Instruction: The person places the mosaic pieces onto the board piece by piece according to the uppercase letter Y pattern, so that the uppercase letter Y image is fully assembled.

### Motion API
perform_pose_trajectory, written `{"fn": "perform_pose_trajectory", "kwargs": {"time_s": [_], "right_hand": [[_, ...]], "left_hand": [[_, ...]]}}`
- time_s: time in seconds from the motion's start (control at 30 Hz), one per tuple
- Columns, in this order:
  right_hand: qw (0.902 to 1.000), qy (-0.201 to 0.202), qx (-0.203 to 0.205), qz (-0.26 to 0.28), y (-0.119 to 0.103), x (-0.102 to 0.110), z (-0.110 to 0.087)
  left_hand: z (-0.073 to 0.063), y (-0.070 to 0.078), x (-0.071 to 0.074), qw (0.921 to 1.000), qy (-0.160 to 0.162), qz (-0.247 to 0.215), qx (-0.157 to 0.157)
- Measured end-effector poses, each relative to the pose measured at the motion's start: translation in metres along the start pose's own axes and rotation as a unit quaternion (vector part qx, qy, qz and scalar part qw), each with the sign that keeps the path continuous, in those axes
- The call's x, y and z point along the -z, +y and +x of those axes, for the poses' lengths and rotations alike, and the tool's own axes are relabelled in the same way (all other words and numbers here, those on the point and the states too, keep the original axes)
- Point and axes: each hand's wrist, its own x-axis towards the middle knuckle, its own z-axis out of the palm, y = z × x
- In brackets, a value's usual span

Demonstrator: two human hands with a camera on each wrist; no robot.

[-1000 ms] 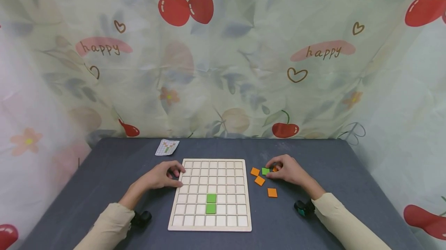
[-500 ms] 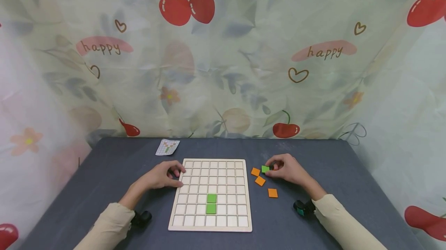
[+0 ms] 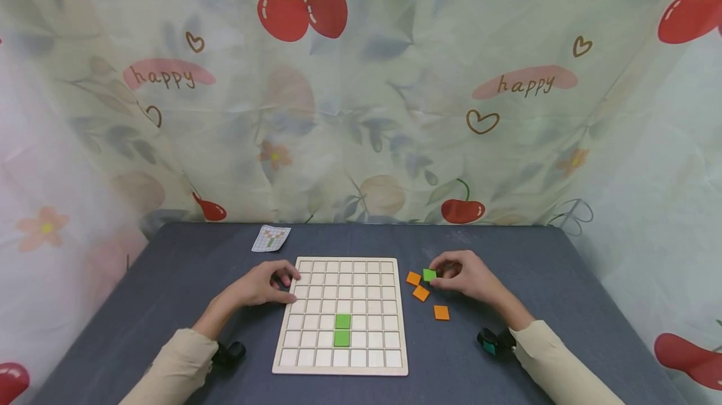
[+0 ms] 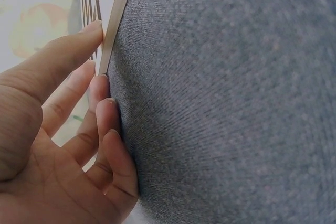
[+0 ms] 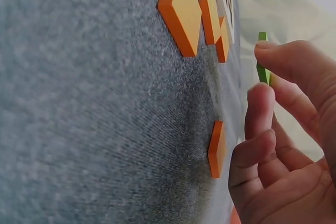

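In the head view, my right hand [image 3: 465, 274] pinches a green square tile [image 3: 429, 275] by its edge, right of the board. The right wrist view shows this green tile [image 5: 263, 72] between thumb and fingertips, held off the cloth. My left hand [image 3: 264, 283] rests at the left edge of a pale wooden grid board [image 3: 340, 370], thumb and fingertips spread apart along it. In the left wrist view the thumb of my left hand [image 4: 58, 129] touches the board's rim [image 4: 116, 19]. Two green tiles [image 3: 341, 330] lie in neighbouring cells of one column.
Several orange tiles lie right of the board, among them a near one [image 3: 442, 313]; another orange tile [image 5: 216, 149] shows beneath my right hand in the right wrist view. A small printed card [image 3: 271, 239] lies behind the board on the dark cloth [image 3: 214, 254].
My right hand has raised the green tile slightly from among the orange ones. An orange tile seen beside the fingers earlier is hidden behind the hand now. My left hand has stayed put.
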Motion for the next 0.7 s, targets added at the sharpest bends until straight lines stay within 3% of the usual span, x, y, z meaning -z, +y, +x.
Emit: {"fn": "perform_pose_trajectory", "kwargs": {"time_s": [0.7], "right_hand": [[0.9975, -0.036, 0.043, 0.043, -0.015, -0.014, -0.007]], "left_hand": [[-0.001, 0.0, 0.0, 1.0, 0.001, 0.0, -0.01]]}}
